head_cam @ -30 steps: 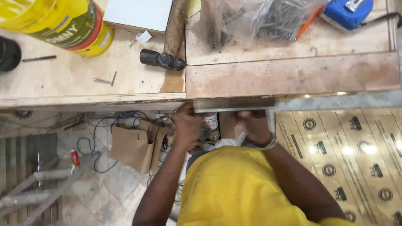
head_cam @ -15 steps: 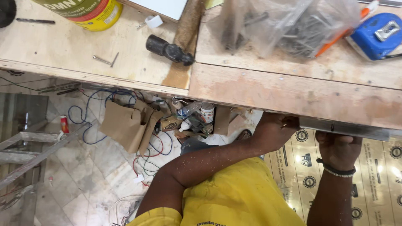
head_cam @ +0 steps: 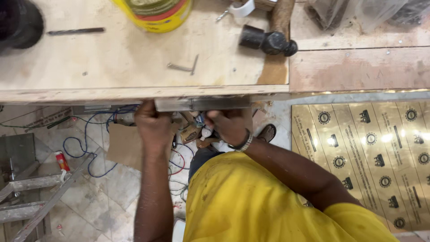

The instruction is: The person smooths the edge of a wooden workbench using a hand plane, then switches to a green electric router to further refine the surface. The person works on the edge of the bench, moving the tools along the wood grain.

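Observation:
A flat grey metal bar [head_cam: 201, 104] lies against the front edge of the plywood workbench [head_cam: 134, 67]. My left hand [head_cam: 152, 123] grips the bar's left end from below. My right hand [head_cam: 229, 125], with a bead bracelet on its wrist, holds the bar's right part. Both hands sit just under the bench edge, above the floor. I wear a yellow shirt.
On the bench lie a hammer [head_cam: 268, 38], two nails [head_cam: 183, 66], a yellow can [head_cam: 154, 13], a dark rod [head_cam: 76, 31] and plastic bags [head_cam: 358, 13]. A gold patterned sheet [head_cam: 367, 152] lies at the right. Blue cables [head_cam: 85, 148], cardboard [head_cam: 123, 145] and a metal ladder [head_cam: 31, 197] cover the floor.
The view and both hands have shifted left along the bench edge, carrying the metal bar from the right board to under the plywood board.

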